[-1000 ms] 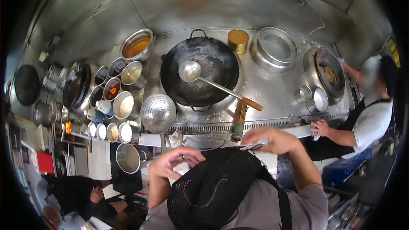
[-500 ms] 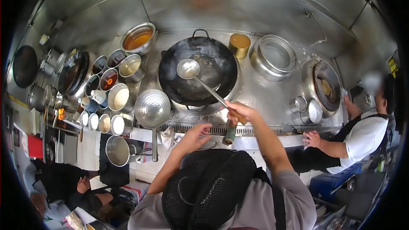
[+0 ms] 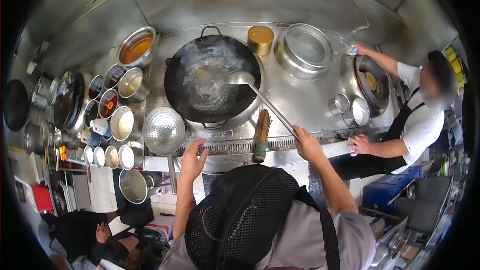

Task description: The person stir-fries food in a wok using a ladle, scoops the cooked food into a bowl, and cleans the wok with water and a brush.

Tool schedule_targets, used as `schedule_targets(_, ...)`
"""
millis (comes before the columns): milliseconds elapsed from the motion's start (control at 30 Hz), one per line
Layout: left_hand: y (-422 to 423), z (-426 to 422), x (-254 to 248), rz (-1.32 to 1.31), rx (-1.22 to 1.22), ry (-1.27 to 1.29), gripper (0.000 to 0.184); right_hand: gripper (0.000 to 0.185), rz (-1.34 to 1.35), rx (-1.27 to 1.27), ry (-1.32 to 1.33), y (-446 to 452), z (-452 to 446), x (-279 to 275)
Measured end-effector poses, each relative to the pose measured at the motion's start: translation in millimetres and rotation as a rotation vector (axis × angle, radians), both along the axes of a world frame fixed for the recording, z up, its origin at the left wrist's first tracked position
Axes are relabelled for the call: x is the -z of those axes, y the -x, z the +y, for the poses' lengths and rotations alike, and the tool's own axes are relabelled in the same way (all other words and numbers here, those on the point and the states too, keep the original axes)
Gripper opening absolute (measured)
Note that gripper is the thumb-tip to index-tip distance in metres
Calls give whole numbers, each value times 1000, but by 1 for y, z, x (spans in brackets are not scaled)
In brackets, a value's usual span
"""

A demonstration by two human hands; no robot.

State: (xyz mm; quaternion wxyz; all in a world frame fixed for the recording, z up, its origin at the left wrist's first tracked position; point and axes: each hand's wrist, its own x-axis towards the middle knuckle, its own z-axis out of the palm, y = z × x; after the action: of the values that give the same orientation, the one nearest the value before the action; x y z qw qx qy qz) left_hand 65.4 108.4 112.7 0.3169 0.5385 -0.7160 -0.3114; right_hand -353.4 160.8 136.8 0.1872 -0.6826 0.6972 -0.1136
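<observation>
My right hand (image 3: 310,146) is closed around the handle of a long ladle (image 3: 276,106). Its bowl (image 3: 241,77) is tipped over at the right side of a black wok (image 3: 175,87). Whitish liquid (image 3: 212,90) spreads across the wok's bottom, and steam drifts over it. My left hand (image 3: 192,161) is open and holds nothing, thumb apart from the fingers, by the stove's front edge. Just left of it a perforated strainer (image 3: 163,131) rests with its handle toward me. Between my hands a bamboo wok brush (image 3: 261,137) lies on the front grating.
Several seasoning pots (image 3: 131,84) stand at the left, with a bowl of amber liquid (image 3: 137,47) behind. A gold tin (image 3: 260,40) and a wide steel pot (image 3: 303,52) stand at the back. On the right, a co-worker (image 3: 417,130) reaches over another wok (image 3: 372,82) holding a cloth.
The ladle's bowl has turned over and moved right, and whitish liquid now covers the wok's bottom. My right hand has drawn back rightward. The co-worker's far arm has reached out.
</observation>
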Motion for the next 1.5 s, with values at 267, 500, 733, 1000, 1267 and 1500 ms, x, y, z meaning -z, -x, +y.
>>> schedule_targets(267,39,-22,-20,-18,111,4,32,51,-247,191,322,33,-17,22)
schedule_targets(500,31,1,-21,-121,-21,-26,32,50,-281,547,188,123,-126,33)
schedule_targets(733,41,35,-3,-100,-69,-57,30,22,-464,587,78,194,-216,56)
schedule_targets(1000,54,2,-5,-116,-7,-25,34,18,-2115,696,-135,165,-182,-37)
schedule_targets(1267,60,-60,24,-215,19,347,43,14,-2190,479,-395,103,-98,-119)
schedule_targets(1500,65,-53,58,-277,84,276,44,12,-2293,259,-634,19,-61,-134)
